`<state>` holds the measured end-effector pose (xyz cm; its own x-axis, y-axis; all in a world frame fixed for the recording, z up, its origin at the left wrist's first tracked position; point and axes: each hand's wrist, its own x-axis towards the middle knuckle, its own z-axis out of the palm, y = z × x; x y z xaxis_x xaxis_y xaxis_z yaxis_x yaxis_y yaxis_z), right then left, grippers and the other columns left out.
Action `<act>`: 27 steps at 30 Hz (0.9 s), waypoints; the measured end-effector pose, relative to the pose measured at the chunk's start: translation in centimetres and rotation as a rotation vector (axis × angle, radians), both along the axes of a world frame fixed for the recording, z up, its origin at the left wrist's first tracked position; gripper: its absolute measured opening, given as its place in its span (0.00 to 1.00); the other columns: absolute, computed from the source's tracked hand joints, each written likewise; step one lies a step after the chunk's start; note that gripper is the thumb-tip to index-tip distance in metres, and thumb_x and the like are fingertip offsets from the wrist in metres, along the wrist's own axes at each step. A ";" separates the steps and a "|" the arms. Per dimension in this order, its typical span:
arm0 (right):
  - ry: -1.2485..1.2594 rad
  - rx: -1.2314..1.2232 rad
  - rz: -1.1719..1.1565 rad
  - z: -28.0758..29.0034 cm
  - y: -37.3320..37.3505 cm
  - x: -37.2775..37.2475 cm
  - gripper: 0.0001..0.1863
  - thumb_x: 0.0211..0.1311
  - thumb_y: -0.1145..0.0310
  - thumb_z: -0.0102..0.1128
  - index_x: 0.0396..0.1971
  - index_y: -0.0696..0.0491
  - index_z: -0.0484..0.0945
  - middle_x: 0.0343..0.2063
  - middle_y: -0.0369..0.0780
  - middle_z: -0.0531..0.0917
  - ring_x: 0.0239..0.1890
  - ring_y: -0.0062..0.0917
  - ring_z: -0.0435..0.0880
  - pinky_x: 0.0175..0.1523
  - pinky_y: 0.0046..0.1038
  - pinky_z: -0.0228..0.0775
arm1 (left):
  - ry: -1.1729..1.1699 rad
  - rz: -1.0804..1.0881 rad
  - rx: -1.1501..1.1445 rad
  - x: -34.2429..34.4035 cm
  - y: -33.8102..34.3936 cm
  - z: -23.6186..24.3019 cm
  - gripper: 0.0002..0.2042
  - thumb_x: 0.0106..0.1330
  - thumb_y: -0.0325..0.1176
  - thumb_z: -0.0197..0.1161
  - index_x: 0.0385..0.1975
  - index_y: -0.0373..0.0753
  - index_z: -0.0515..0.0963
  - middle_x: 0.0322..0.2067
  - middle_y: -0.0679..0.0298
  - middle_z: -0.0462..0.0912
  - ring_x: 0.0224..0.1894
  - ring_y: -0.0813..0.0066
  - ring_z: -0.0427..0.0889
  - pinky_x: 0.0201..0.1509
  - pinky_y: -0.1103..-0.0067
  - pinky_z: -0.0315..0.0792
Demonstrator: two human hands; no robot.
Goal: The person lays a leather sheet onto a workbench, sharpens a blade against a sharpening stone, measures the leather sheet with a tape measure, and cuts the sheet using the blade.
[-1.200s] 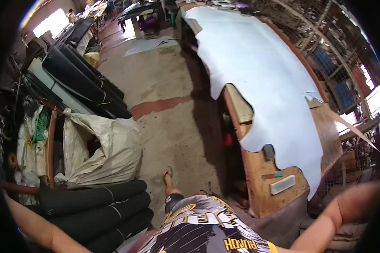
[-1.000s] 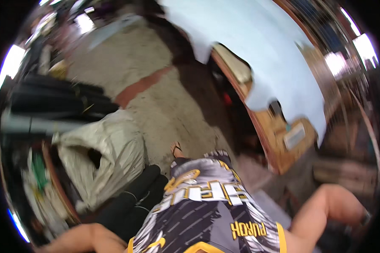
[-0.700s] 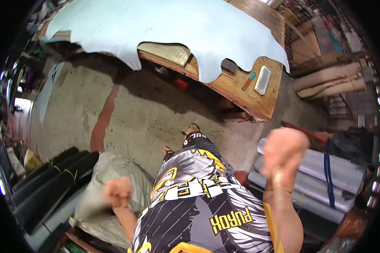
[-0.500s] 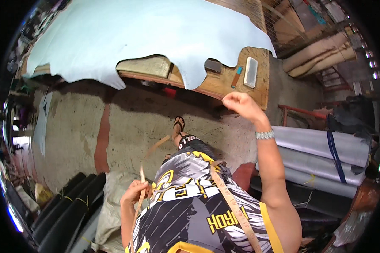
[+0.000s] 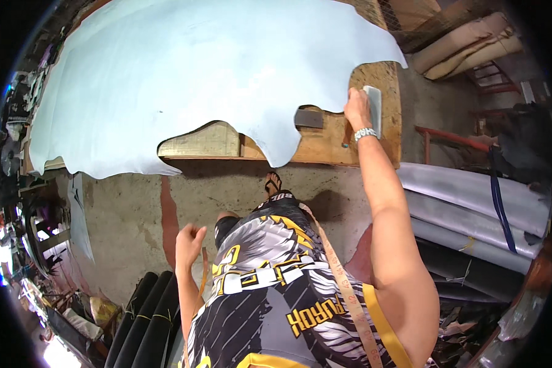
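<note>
My right hand [image 5: 357, 108] reaches over the table at its near right corner, on top of a slim brown tool [image 5: 346, 136] with teal bands. The hand covers most of that tool and hides its own fingertips. Touching or close by on the right is a pale sharpening stone [image 5: 373, 109]. My left hand [image 5: 191, 243] is at my left side with its fingers curled and nothing visible in them. A tape measure [image 5: 351, 300] hangs round my neck, one end down each side; its left end is beside my left wrist.
A large pale blue hide [image 5: 208, 67] covers most of the wooden table [image 5: 325, 147], its wavy edge overhanging the front. A dark block [image 5: 309, 118] lies near the edge. Silver rolls [image 5: 472, 199] are stacked at right, black rolls [image 5: 147, 319] at lower left.
My right hand has moved forward onto the brown tool. My left hand has let go of the tape measure and lifted slightly. I have come closer to the table.
</note>
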<state>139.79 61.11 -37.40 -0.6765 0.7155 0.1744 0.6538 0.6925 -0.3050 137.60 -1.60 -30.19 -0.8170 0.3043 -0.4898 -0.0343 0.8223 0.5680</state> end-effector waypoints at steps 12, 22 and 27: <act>-0.030 0.125 -0.618 -2.0 -13.4 2.8 0.22 0.65 0.60 0.64 0.53 0.57 0.77 0.47 0.51 0.80 0.53 0.48 0.77 0.57 0.49 0.68 | -0.240 0.284 0.434 -16.1 -4.1 -8.3 0.11 0.70 0.35 0.67 0.33 0.33 0.78 0.26 0.70 0.79 0.27 0.84 0.73 0.32 0.82 0.67; 0.284 -0.765 -0.599 -2.1 -13.5 11.4 0.25 0.61 0.71 0.68 0.59 0.54 0.77 0.40 0.40 0.86 0.37 0.24 0.82 0.37 0.27 0.75 | -0.392 0.108 0.288 -25.8 -10.8 -11.1 0.16 0.66 0.42 0.70 0.35 0.32 0.84 0.29 0.61 0.85 0.31 0.74 0.82 0.37 0.75 0.77; 0.481 -1.131 -0.601 2.1 -17.4 10.2 0.25 0.70 0.72 0.60 0.66 0.53 0.72 0.48 0.40 0.85 0.38 0.21 0.83 0.41 0.24 0.76 | -0.531 0.562 0.465 -27.0 -13.1 -8.1 0.16 0.69 0.31 0.64 0.53 0.33 0.75 0.48 0.56 0.84 0.46 0.67 0.84 0.51 0.71 0.77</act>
<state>149.95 43.75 -35.25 -0.2532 0.7826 -0.5687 0.4320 -0.4345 -0.7903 110.58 -14.71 -38.30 -0.6062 0.1898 -0.7723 -0.7145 0.2966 0.6337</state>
